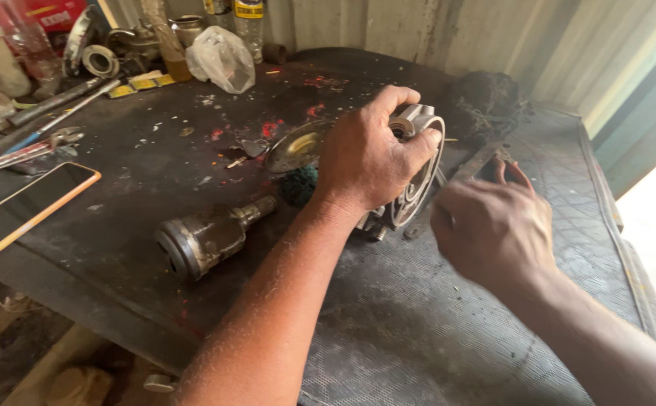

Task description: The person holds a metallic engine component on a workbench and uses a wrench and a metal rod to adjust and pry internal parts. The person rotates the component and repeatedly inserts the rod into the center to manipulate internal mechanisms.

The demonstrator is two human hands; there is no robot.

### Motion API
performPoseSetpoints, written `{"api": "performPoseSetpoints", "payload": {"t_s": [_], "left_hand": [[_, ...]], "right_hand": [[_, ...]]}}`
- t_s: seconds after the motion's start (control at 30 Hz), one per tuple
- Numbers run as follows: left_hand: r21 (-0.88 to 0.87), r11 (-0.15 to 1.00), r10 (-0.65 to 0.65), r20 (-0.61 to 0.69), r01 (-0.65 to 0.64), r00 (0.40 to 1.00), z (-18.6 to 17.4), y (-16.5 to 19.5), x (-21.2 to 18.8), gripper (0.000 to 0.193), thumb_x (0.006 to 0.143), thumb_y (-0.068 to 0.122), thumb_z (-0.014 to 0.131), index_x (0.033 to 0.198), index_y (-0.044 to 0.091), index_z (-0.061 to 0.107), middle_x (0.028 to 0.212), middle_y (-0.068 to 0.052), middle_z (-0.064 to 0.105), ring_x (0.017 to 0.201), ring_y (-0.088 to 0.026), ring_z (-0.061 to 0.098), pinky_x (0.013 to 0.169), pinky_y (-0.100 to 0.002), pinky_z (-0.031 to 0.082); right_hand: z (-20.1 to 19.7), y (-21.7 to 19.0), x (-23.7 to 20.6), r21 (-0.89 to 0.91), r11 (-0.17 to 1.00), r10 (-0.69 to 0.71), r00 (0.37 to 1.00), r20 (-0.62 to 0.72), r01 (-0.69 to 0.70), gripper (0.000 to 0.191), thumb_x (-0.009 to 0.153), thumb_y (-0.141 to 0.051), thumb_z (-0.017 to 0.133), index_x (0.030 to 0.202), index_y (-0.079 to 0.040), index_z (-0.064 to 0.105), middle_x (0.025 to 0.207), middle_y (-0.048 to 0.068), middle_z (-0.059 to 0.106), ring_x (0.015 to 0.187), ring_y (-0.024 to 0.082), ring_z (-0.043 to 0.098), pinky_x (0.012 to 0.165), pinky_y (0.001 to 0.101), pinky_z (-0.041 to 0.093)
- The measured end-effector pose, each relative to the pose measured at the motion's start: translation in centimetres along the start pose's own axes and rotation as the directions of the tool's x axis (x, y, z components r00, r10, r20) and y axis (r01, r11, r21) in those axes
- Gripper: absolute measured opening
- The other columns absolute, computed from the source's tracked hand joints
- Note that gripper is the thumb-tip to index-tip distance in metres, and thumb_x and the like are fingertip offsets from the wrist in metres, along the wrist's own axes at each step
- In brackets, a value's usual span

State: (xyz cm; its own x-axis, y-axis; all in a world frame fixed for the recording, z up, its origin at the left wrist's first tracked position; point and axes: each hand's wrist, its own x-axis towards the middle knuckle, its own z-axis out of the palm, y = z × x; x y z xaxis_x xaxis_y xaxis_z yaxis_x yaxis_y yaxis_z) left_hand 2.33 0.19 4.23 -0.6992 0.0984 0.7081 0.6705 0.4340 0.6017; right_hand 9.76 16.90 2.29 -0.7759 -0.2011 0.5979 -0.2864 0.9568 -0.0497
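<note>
My left hand (369, 154) grips a round grey metal housing part (420, 162) and holds it on edge on the dark rubber mat (433, 323). To its right my right hand (493, 225) hovers, blurred, with fingers curled; whether it holds something small I cannot tell. A flat metal bar (472, 167) lies just behind that hand. Left of my forearm a greasy shaft joint with a cup end (206, 237) lies on its side. A shallow metal dish (298, 145) and a dark green scrub pad (298, 185) sit behind my left wrist.
A phone in an orange case (27, 204) lies at the left edge. Pliers and long tools (34, 143) lie behind it. Bottles, a plastic bag (221, 59) and metal parts crowd the back. A dark tangled lump (486, 101) sits at the back right.
</note>
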Motion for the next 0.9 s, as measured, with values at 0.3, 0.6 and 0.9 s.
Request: {"api": "performPoseSetpoints", "payload": {"t_s": [0.3,0.6,0.9], "left_hand": [[0.006,1.0,-0.004,0.009,0.004,1.0,0.1,0.0,0.0,0.046,0.08,0.04,0.072,0.117,0.013,0.071,0.099,-0.007,0.08,0.089,-0.023,0.079,0.078,-0.035,0.061],[-0.025,1.0,0.009,0.009,-0.008,1.0,0.2,-0.1,0.0,0.047,0.081,0.039,0.075,0.118,0.012,0.07,0.102,-0.008,0.08,0.093,-0.023,0.079,0.081,-0.036,0.061],[-0.021,0.999,0.042,0.014,-0.042,0.999,0.3,0.1,-0.1,0.047,0.081,0.039,0.076,0.118,0.012,0.07,0.102,-0.008,0.08,0.094,-0.024,0.079,0.081,-0.036,0.061]], "right_hand": [[-0.8,0.6,-1.3,0.219,0.975,-0.032,0.998,-0.049,0.042,0.005,0.084,-0.02,0.077,0.084,-0.015,0.076,0.079,0.0,0.073,0.075,0.02,0.073,0.109,0.0487,0.046],[-0.9,-0.2,-0.9,0.211,0.966,-0.13,0.985,-0.116,0.152,0.008,0.078,-0.017,0.079,0.075,-0.014,0.073,0.074,0.0,0.067,0.076,0.022,0.07,0.117,0.055,0.039],[-0.4,-0.5,-0.8,0.156,0.982,-0.097,0.992,-0.077,0.108,0.009,0.081,-0.022,0.078,0.076,-0.015,0.074,0.066,0.001,0.06,0.068,0.023,0.067,0.116,0.0597,0.036]]}}
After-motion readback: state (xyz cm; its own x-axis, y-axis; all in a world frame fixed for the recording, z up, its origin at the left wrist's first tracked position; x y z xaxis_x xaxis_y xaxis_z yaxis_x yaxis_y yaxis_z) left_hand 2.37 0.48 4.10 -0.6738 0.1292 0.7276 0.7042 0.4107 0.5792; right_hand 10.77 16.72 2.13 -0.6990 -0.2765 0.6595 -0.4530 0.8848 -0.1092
